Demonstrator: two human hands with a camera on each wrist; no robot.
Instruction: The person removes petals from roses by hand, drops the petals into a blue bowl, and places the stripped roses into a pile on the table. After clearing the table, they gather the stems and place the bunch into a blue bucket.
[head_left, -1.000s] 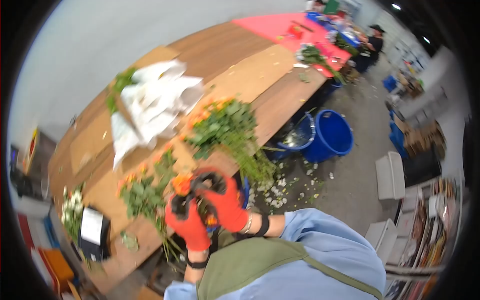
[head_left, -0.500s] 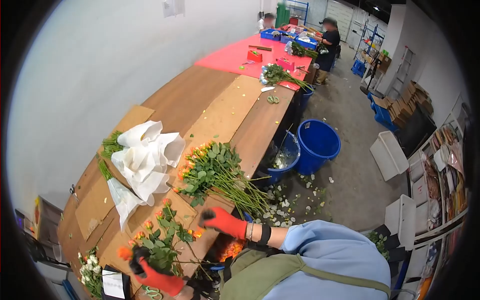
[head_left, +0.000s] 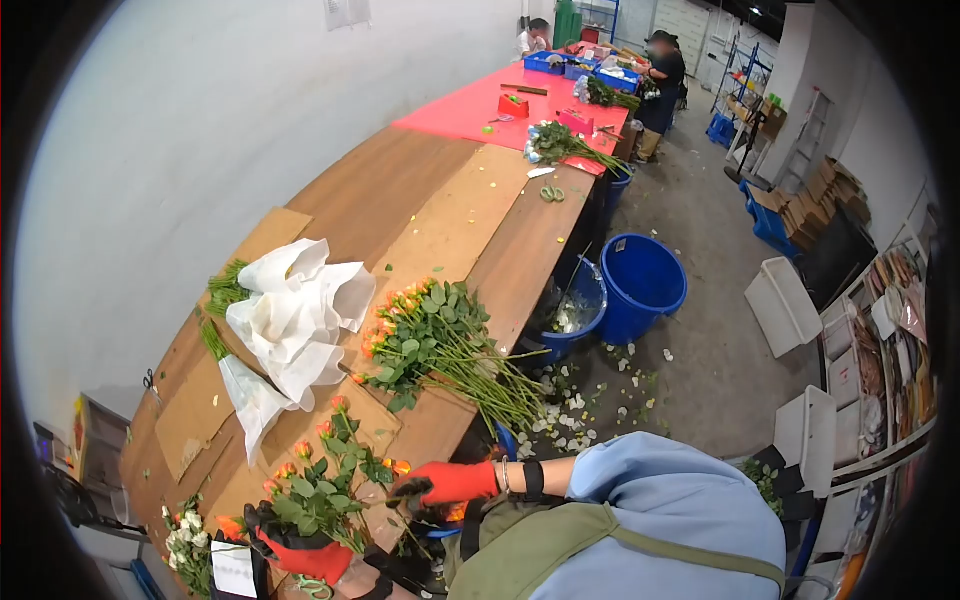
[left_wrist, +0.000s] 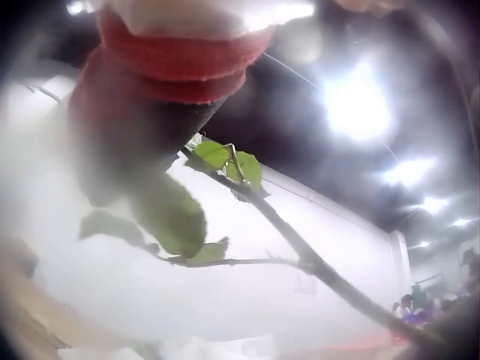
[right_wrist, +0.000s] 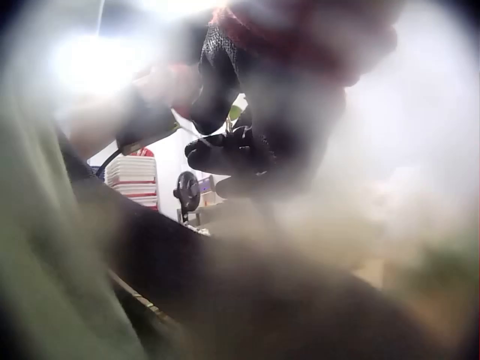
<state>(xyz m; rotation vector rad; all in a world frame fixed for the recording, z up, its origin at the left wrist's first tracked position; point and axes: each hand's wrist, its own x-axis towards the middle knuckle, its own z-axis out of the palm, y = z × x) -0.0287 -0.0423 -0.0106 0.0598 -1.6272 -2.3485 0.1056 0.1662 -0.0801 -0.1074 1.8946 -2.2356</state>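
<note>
My left hand [head_left: 300, 550], in a red glove with black fingers, grips an orange rose [head_left: 230, 526] near its bloom at the table's near left edge. Out of the left glove in the left wrist view runs the leafy rose stem [left_wrist: 289, 236]. My right hand [head_left: 455, 484], gloved alike, is in front of my apron with its dark fingertips pinched at the stem; a bit of green leaf [right_wrist: 238, 109] shows between them in the right wrist view. Loose orange roses [head_left: 325, 490] lie between the hands. A larger pile of orange roses [head_left: 430, 335] lies beyond, stems toward the table edge.
White paper-wrapped bunches [head_left: 290, 310] lie on the table's left side. White roses [head_left: 188, 545] and green-handled scissors [head_left: 315, 585] are near my left hand. Blue buckets [head_left: 645, 290] stand on the floor at right, among fallen petals. Two people are at the table's far end.
The hands were together in front of my body, then parted, the left carrying the rose left and down. Since then my right hand has dropped slightly and its fingers have closed at the stem.
</note>
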